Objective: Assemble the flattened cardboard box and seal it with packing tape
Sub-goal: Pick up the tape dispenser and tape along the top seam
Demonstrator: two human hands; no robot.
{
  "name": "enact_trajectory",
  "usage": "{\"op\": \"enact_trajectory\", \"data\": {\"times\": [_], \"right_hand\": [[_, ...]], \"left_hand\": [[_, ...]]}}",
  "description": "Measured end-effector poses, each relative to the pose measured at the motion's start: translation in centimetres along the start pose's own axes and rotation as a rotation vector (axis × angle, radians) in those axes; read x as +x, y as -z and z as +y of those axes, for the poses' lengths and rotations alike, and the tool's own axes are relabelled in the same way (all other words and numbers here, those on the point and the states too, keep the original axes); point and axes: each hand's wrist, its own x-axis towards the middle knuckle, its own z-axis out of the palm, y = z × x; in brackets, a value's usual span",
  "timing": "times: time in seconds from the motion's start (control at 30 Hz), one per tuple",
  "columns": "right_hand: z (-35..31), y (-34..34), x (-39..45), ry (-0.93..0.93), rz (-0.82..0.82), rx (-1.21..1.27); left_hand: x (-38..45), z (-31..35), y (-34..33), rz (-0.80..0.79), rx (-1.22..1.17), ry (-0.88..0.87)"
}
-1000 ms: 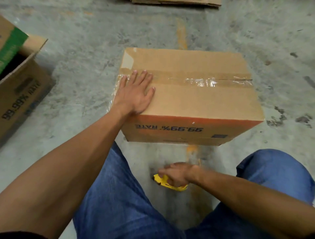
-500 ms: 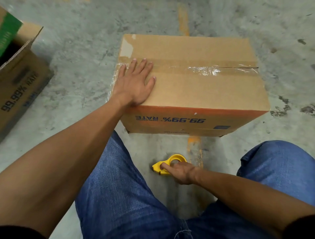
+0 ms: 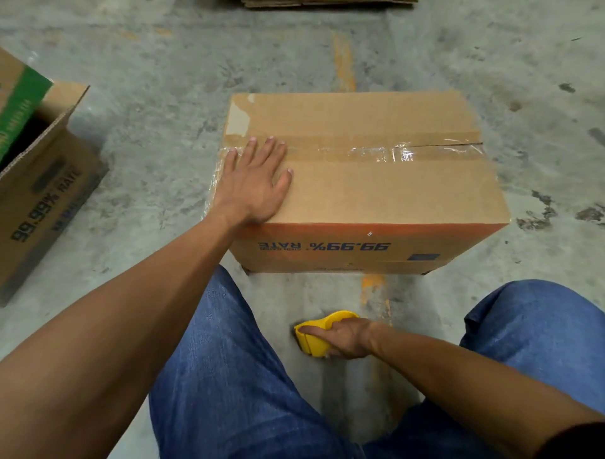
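- The cardboard box [image 3: 376, 190] stands closed on the concrete floor [image 3: 147, 108], centre of view, its printed near side facing the person.
- A strip of clear packing tape [image 3: 370, 152] runs left to right along the top seam; its left end wraps over the left edge, and near the right end a dark gap in the seam shows.
- The left hand [image 3: 253, 186] lies flat on the near-left part of the box top, fingers straight and spread, fingertips reaching the tape.
- The right hand [image 3: 343, 337] is low between the knees, fingers curled around a yellow tape dispenser [image 3: 314, 334], which sits at floor level near the box's near side but apart from it.
- A second cardboard box [image 3: 42, 203] stands at the left edge of view, top flaps open; its interior is dark and the contents cannot be made out. A green panel [image 3: 19, 111] shows at its far flap.
- Flattened cardboard [image 3: 327, 2] lies at the far edge of view.
- Bare floor separates the two boxes, and more bare floor lies right of and beyond the taped box.
- The person's legs in blue jeans [image 3: 229, 376] frame the near floor on both sides.
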Motion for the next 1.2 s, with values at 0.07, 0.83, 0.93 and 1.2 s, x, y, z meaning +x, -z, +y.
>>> {"op": "enact_trajectory", "data": {"times": [0.07,0.83,0.93,1.2], "right_hand": [[-0.2,1.6,0.0,-0.073,-0.058,0.087],[5.3,30.9,-16.2,0.205,0.575,1.156],[6.6,32.5,-13.7,0.242,0.614,1.227],[10.0,30.8,-8.0,0.415,0.717,1.31]], "left_hand": [[0.1,0.0,0.0,0.004,-0.006,-0.001],[-0.2,-0.1,1.1,-0.034,-0.12,0.008],[0.7,-0.3,1.2,0.006,-0.137,0.021],[3.0,-1.5,1.4,0.091,-0.177,0.055]]}}
